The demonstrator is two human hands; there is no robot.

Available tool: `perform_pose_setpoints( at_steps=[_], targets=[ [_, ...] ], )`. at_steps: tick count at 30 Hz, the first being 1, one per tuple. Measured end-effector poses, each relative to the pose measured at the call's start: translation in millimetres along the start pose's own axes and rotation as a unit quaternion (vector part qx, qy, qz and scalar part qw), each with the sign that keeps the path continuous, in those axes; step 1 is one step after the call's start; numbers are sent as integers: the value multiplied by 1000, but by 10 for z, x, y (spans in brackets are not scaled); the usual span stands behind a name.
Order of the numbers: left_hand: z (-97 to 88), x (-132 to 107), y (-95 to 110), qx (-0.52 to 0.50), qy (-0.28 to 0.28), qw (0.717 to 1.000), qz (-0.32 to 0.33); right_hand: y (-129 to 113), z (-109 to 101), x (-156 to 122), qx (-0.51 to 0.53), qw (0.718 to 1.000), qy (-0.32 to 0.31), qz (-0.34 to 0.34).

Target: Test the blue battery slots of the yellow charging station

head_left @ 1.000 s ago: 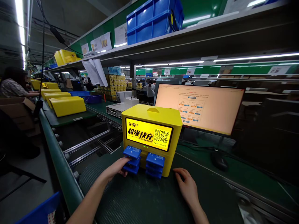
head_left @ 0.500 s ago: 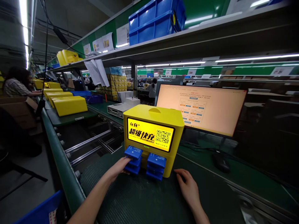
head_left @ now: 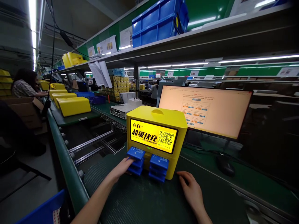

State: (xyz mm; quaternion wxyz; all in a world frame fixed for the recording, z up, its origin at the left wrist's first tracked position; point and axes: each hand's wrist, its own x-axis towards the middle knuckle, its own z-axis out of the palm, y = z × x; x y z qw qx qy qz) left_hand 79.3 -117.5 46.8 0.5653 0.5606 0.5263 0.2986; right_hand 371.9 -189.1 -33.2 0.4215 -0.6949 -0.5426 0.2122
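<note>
A yellow charging station [head_left: 157,121] with a lit screen and QR code stands on the green bench mat [head_left: 144,199]. Several blue power banks [head_left: 159,161] stick out of two columns of slots at its front. My left hand [head_left: 121,168] reaches to the left column, fingertips touching the blue power banks [head_left: 135,153] there; its fingers are curled against them. My right hand [head_left: 192,190] lies flat on the mat just right of the station's base, fingers stretched out, holding nothing.
A monitor [head_left: 205,109] glows behind the station, a black mouse [head_left: 225,166] to its right. A conveyor [head_left: 93,143] runs left with yellow housings [head_left: 73,105]. A person [head_left: 23,84] sits far left. A blue crate [head_left: 161,20] sits on the shelf above.
The view has drifted slightly, so everything sits a little further right. Both hands stay in the same places against the station.
</note>
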Motion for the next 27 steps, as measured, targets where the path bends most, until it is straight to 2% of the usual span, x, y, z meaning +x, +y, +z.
perform_pose_setpoints(
  at_steps=[10,21,24,27],
  targets=[
    [-11,39,-53,39,10,999,26,67,17,13,-2,1000,3,-6],
    [-10,56,-104,36,-1,999,11,92,-15,28,-8,999,-38,35],
    [-16,69,-130,33,8,999,21,182,-25,86,1,997,-52,51],
    [-18,71,-164,26,16,999,27,377,29,148,26,997,-67,31]
  ],
)
